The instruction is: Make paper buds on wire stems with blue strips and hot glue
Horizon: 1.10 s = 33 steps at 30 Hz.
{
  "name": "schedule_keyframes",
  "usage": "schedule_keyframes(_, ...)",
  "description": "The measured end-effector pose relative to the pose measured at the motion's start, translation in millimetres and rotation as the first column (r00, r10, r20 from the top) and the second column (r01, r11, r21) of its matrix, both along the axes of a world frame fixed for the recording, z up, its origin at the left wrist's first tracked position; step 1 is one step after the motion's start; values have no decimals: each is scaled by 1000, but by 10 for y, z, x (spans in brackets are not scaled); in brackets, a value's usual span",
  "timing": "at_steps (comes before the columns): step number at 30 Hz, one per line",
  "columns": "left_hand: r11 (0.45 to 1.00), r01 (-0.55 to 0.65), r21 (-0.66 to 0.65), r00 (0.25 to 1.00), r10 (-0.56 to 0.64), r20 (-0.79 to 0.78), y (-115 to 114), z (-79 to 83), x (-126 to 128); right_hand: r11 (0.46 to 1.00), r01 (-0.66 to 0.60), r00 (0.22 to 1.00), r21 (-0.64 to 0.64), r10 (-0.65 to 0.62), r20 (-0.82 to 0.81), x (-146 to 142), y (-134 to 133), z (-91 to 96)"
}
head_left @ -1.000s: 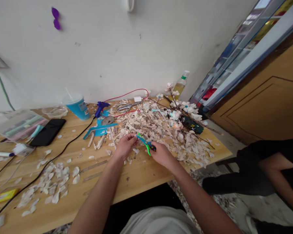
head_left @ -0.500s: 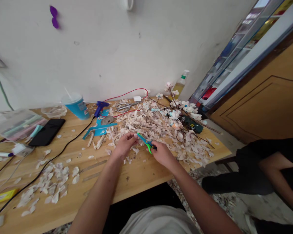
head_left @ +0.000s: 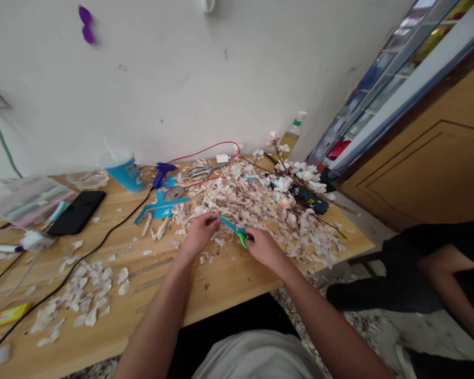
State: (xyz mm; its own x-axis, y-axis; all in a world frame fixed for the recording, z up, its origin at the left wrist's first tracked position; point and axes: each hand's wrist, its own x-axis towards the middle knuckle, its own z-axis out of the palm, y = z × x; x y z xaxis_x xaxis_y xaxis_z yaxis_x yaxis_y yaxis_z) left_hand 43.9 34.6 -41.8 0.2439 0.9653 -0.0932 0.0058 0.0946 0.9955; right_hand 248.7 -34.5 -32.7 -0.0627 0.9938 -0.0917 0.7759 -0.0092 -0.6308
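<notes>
In my right hand (head_left: pixel 265 247) is a pair of scissors (head_left: pixel 233 228) with blue blades and a green handle loop, pointing up and left. The tips of the blades reach the fingers of my left hand (head_left: pixel 201 231). Those fingers are pinched together, and whatever lies between them is too small to make out. Just behind both hands spreads a heap of pale, dry petal-like pieces (head_left: pixel 237 197). A smaller group of rounded whitish petals (head_left: pixel 89 289) lies on the wooden table (head_left: pixel 169 300) to the left.
Branches with white flowers (head_left: pixel 284 183) lie at the right, near a bottle (head_left: pixel 291 138). A blue glue gun (head_left: pixel 163 172), metal scissors (head_left: pixel 205 171), blue cup (head_left: pixel 124 171) and black phone (head_left: pixel 78 211) are at the back left. A black cable (head_left: pixel 112 231) crosses the table. Another person (head_left: pixel 410 268) sits at right.
My left fingertips have shifted slightly left from the blade tips. The scissors stay in my right hand in nearly the same place.
</notes>
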Motion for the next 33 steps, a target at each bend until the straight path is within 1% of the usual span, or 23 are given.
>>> schedule_keyframes(5,999,36,7,999,-35,-33,-16,-12,-16,1000,-14,1000,7,14,-25,-33,-4,2)
schedule_keyframes(7,999,36,-23,999,-36,21,-22,-14,-7,1000,-3,1000,16,3,-27,-38,-1,-6)
schedule_keyframes(9,998,18,-66,996,-12,87,-27,-7,10,999,27,999,28,-27,-27,-24,3,-28)
schedule_keyframes(13,990,-4,-141,985,29,170,-49,23,56,995,83,996,53,-81,-38,19,3,-73)
schedule_keyframes(16,967,15,-256,951,65,302,-72,47,83,995,81,995,55,-78,-55,20,-13,-65)
schedule_keyframes(18,954,21,-299,931,90,353,-79,57,91,996,73,995,49,-69,-72,-1,-29,-35)
schedule_keyframes(23,953,23,-303,917,101,387,-91,62,101,999,41,993,16,-39,-113,-94,-73,24)
schedule_keyframes(26,943,53,-330,880,112,461,-122,61,130,999,43,988,10,-41,-147,-158,-87,-17)
schedule_keyframes(28,931,56,-359,845,147,514,-144,49,159,999,53,987,13,-51,-153,-195,-90,-58)
schedule_keyframes(30,924,36,-382,825,188,533,-155,26,190,998,58,989,7,-56,-135,-226,-88,-90)
schedule_keyframes(33,922,11,-387,817,215,535,-154,-12,223,998,68,992,-8,-68,-108,-265,-83,-104)
